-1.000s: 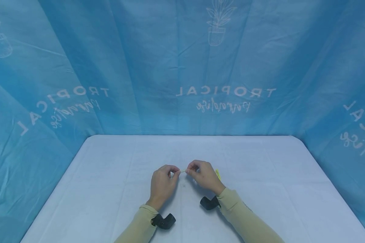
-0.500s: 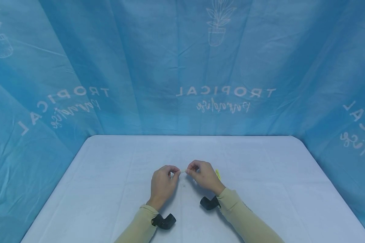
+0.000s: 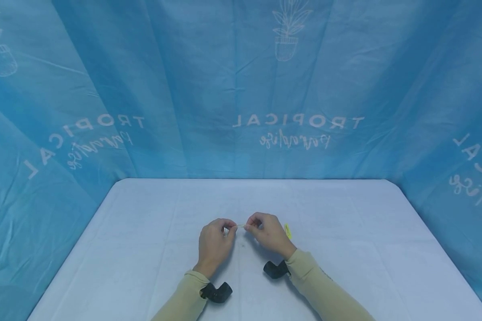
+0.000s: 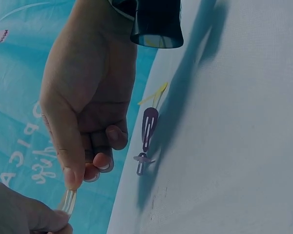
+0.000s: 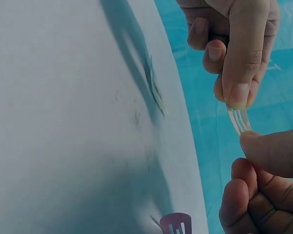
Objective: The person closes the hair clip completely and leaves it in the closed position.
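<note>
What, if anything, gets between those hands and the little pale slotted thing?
Nothing visible. The left hand and right hand each pinch an end of the pale slotted piece; a purple clip lies apart on the white tabletop.

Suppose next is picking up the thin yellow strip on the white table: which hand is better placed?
Probably the right: the right hand is beside the thin yellow strip, the left hand farther off. Both pinch the small pale slotted piece, so neither is free.

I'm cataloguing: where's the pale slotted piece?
In the head view's lower middle, the pale slotted piece is held between left hand and right hand, above the white table.
</note>
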Demonstrator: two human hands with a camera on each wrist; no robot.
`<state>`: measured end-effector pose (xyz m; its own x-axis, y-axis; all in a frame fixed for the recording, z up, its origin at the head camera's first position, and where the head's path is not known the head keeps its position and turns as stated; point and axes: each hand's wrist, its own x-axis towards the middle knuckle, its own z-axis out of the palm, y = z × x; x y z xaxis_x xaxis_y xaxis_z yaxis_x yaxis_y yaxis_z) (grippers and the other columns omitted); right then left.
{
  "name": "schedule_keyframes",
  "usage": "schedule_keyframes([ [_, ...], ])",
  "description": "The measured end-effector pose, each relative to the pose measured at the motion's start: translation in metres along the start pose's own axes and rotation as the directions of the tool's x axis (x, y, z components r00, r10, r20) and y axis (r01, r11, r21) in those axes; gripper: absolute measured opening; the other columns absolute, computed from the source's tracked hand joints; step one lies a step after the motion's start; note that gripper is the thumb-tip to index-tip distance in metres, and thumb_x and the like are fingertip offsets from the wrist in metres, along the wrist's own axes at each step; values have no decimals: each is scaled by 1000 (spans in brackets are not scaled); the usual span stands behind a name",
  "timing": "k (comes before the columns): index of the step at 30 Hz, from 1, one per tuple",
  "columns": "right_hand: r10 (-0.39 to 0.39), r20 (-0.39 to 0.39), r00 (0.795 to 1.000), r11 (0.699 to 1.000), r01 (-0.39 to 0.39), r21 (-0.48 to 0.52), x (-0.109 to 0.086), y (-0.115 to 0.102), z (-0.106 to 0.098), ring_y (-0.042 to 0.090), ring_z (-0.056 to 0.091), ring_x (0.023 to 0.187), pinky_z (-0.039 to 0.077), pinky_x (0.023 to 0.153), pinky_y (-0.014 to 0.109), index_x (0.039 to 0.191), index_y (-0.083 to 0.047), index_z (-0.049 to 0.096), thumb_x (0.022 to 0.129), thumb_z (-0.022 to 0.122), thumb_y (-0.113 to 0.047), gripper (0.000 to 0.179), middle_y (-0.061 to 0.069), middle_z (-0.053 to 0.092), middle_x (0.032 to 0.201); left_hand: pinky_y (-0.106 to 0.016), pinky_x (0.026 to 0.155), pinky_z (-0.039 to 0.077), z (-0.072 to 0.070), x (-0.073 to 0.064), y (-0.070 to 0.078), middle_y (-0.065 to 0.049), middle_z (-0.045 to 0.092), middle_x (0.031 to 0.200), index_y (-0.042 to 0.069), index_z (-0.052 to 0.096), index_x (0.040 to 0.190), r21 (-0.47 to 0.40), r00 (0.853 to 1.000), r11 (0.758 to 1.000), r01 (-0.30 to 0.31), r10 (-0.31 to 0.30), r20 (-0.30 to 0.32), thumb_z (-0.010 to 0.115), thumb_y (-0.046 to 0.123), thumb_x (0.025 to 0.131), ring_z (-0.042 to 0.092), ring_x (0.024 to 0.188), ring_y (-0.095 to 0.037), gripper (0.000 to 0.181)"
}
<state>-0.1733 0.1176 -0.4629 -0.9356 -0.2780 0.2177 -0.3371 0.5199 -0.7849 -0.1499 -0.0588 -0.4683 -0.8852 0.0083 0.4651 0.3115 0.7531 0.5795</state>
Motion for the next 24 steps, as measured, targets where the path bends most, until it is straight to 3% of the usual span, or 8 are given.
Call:
schedule_keyframes([
  [8, 49, 11, 999, 998, -49, 34, 1, 1, 0, 10, 56, 60, 47, 56, 26, 89, -9, 69, 95, 69, -14, 7, -5, 61, 75, -24, 54, 36, 0, 0, 0, 6, 62, 70, 11, 76, 84, -4, 1000, 1000, 3, -3, -4, 80, 11, 84, 42, 57, -6, 4],
  [15, 52, -7, 999, 998, -52, 43, 1, 3, 1, 11, 57, 64, 47, 57, 27, 90, -8, 70, 95, 70, -14, 7, -4, 63, 77, -23, 50, 32, 0, 0, 0, 10, 50, 61, 10, 76, 85, -41, 1000, 999, 25, -24, 14, 79, 12, 85, 37, 53, -4, 4],
  [24, 58, -22, 998, 998, -57, 36, 2, 5, 1, 11, 57, 69, 47, 61, 27, 90, -10, 71, 94, 71, -16, 7, -5, 64, 78, -23, 48, 30, 0, 1, 0, 11, 45, 57, 8, 77, 86, -68, 999, 997, 43, -41, 26, 78, 13, 86, 35, 50, -4, 6],
])
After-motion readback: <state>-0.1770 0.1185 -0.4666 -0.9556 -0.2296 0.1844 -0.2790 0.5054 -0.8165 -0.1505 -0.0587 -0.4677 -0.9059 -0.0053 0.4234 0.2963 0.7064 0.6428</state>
